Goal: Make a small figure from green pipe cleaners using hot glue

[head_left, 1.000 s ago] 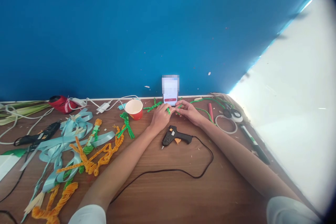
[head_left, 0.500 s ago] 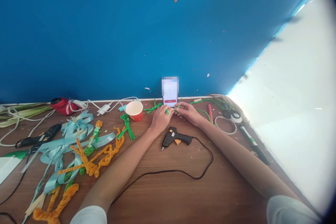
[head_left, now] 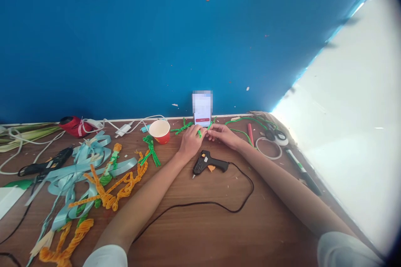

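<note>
My left hand point(head_left: 190, 140) is closed around a green pipe cleaner point(head_left: 209, 125), part of which shows between its fingers. Fingertips of my right hand point(head_left: 224, 135) pinch together at the same green piece, close to my left thumb. Most of the piece is hidden by my fingers. Right behind both hands a phone point(head_left: 202, 110) leans upright against the wall. On the near side of them lies a black hot glue gun point(head_left: 206, 162), nozzle toward the lower left. A twisted green pipe cleaner piece point(head_left: 182, 128) rests just left of my left hand.
A red paper cup point(head_left: 160, 137) stands left of my hands, near a knotted green piece point(head_left: 151, 150). Orange pipe cleaners point(head_left: 109, 198) and light blue ribbon point(head_left: 67, 175) pile up at left. Scissors point(head_left: 278, 137), a tape ring point(head_left: 268, 157) and a marker point(head_left: 302, 171) lie right. The glue gun's cord point(head_left: 200, 204) loops across the table.
My right fingers have moved slightly down along the green pipe cleaner and curled in more. Its tip now sticks up above them. My left hand has barely moved.
</note>
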The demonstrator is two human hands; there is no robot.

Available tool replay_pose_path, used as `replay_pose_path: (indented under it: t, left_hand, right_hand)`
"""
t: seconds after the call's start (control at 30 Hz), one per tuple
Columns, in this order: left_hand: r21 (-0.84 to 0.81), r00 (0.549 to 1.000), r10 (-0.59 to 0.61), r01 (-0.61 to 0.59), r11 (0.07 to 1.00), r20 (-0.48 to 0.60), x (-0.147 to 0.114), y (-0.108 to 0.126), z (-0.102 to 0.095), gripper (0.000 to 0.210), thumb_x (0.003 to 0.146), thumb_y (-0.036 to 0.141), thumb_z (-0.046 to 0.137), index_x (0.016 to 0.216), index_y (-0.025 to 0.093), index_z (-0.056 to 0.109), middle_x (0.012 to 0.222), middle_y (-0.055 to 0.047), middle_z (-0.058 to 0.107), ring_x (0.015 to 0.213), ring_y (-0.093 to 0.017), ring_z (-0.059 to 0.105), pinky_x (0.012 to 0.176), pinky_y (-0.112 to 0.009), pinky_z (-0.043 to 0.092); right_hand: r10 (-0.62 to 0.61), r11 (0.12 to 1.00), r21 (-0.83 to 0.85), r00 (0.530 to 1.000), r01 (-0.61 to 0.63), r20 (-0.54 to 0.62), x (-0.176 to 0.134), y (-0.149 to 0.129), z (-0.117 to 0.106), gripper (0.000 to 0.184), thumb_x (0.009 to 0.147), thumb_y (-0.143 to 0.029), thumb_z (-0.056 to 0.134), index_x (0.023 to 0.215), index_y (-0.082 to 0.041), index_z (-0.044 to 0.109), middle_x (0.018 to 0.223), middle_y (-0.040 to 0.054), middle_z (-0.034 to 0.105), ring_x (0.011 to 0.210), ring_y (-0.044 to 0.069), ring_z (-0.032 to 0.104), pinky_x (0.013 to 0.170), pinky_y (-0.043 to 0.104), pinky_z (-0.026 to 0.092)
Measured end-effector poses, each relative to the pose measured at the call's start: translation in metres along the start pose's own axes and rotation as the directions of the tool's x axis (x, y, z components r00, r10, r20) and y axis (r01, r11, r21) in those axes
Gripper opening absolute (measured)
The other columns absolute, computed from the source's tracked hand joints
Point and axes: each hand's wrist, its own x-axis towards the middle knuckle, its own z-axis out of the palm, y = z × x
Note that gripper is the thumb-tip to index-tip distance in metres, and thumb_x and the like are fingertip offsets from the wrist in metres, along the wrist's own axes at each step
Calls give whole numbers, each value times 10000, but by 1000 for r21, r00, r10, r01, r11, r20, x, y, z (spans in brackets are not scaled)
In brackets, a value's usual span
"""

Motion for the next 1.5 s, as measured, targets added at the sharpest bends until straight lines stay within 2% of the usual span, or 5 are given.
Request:
replay_pose_path:
  t: [0.27,0.57,0.8,1.23,1.5]
  left_hand:
    - [22,1000,25,-25,999,14,1,-1,1,241,993,291,403,958,180,614,911,-64,616,867,-185,568,755,-301,426]
    - [10,999,1,-1,1000,33,0,-1,4,262,1002,290,378,947,177,608,915,-59,602,869,-176,566,738,-295,417]
    - [13,997,-18,17,1000,76,1,1,1,272,1003,265,358,918,175,600,912,-74,603,832,-185,573,712,-317,401]
    - [-9,995,-52,53,999,84,-2,-1,3,173,963,281,462,895,194,595,899,-59,608,800,-193,588,698,-329,408]
    - [-34,998,-53,54,998,43,-1,-2,1,240,990,291,399,895,184,591,890,-60,604,818,-180,582,721,-304,410]
  right_hand:
    - [-21,1000,6,999,21,-25,0,2,-1,294,775,-460,719,833,-182,645,776,13,645,686,121,569,616,246,432]
    - [-34,998,-52,996,30,-78,2,9,2,293,752,-453,734,799,-185,626,665,-11,606,604,114,535,572,249,427]
    - [-92,989,-128,989,76,-119,-1,5,6,269,760,-419,729,887,-207,625,635,-30,570,564,116,503,530,251,410]
    - [-211,953,-250,967,171,-142,-3,4,3,126,761,-319,710,809,-206,734,799,23,679,708,159,556,695,311,433]
    - [-93,989,-127,986,75,-137,-5,0,7,229,790,-409,688,911,-215,681,726,0,640,624,128,527,593,270,413]
